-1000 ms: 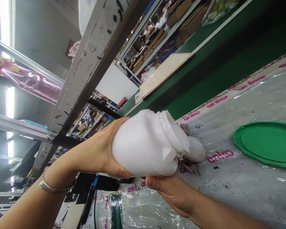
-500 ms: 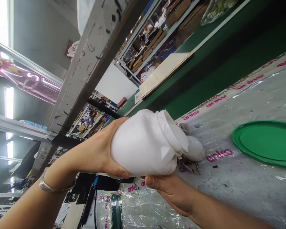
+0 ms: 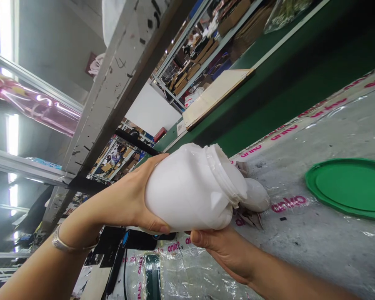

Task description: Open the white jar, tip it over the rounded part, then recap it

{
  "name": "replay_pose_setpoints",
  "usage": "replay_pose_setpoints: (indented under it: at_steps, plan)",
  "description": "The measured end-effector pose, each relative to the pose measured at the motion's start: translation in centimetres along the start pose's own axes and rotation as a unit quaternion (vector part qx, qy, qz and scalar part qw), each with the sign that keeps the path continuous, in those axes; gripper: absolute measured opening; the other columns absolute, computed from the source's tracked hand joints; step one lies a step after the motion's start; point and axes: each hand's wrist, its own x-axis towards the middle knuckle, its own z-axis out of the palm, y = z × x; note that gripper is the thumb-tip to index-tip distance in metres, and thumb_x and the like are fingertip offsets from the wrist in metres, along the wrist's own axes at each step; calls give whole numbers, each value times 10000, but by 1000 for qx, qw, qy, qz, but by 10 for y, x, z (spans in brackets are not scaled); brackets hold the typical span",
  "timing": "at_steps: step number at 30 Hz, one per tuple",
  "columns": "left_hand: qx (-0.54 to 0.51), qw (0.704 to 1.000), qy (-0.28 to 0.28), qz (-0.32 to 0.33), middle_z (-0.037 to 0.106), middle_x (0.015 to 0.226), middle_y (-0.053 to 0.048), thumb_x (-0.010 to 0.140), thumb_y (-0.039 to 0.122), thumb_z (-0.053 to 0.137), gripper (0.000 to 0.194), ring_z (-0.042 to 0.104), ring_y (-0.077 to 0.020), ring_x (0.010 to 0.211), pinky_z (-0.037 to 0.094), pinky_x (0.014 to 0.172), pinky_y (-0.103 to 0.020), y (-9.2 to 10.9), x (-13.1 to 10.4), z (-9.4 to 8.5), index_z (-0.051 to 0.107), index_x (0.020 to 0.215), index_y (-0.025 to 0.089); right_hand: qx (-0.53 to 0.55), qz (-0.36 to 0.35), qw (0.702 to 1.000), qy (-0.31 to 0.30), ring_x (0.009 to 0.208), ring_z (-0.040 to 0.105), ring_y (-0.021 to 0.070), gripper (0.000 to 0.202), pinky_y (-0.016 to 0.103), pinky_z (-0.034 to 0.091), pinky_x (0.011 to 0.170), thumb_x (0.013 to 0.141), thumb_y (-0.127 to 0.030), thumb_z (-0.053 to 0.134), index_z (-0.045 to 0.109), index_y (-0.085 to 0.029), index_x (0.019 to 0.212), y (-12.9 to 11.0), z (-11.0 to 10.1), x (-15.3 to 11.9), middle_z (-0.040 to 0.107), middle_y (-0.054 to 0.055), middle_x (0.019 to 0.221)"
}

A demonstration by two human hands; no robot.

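Note:
A white plastic jar [image 3: 187, 187] is tilted on its side in midair, its threaded neck facing right. Ragged bits stick out along the neck rim. My left hand [image 3: 131, 191] wraps round the base end, with the thumb along the near side. From below, my right hand [image 3: 228, 250] holds the jar near its shoulder; its thumb presses the lower edge and the other fingers are hidden behind it. Just past the neck, a rounded whitish object [image 3: 256, 195] lies on the plastic-covered table [image 3: 318, 246], partly hidden, with crumpled greyish scraps [image 3: 251, 218] beside it.
A green round lid or tray [image 3: 353, 187] lies on the table at right. Beyond runs a green belt [image 3: 287, 83] with a pale board [image 3: 218, 98] on it. A grey metal beam [image 3: 103, 91] slants across the left. A black device [image 3: 140, 240] stands below the jar.

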Motion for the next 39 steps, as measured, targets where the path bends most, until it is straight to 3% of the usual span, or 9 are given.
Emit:
replay_pose_setpoints:
  at_steps: [7,14,20,27,39]
  plan:
    - [-1,1000,0,0,377,1514,-121,467,515,891,1290,497,-428,1289,429,1116,-656,0,1,0,156,1515,351,12,-8,1000,-14,1278,454,190,710,336,350,1154,714,-512,855,588,-260,1321,-1,1,0,531,53,1312]
    - [0,1000,-3,3,381,1508,-120,461,532,888,1304,504,-429,1282,448,1097,-650,-2,0,1,133,1512,364,10,4,1000,3,1142,486,153,646,302,377,1081,677,-515,874,614,-236,1198,2,-1,1,566,44,1192]
    - [-9,1000,-1,-5,387,1508,-133,469,545,891,1293,499,-421,1291,419,1119,-635,0,0,1,158,1509,320,1,25,1000,7,1221,459,195,710,375,334,1143,698,-545,855,580,-235,1275,3,-3,0,529,74,1273]
    - [-28,999,0,-27,399,1506,-156,477,578,884,1275,464,-408,1331,403,1136,-566,5,2,-1,220,1511,240,-17,29,999,-3,1328,398,224,928,399,291,1204,712,-605,832,413,-283,1476,4,-6,1,428,89,1422]
    - [-39,999,2,-18,437,1492,-150,460,540,894,1249,490,-386,1311,387,1151,-540,6,4,-2,277,1495,213,-40,30,999,12,1356,381,237,816,418,297,1222,773,-598,790,459,-307,1459,6,-11,-2,426,56,1430]
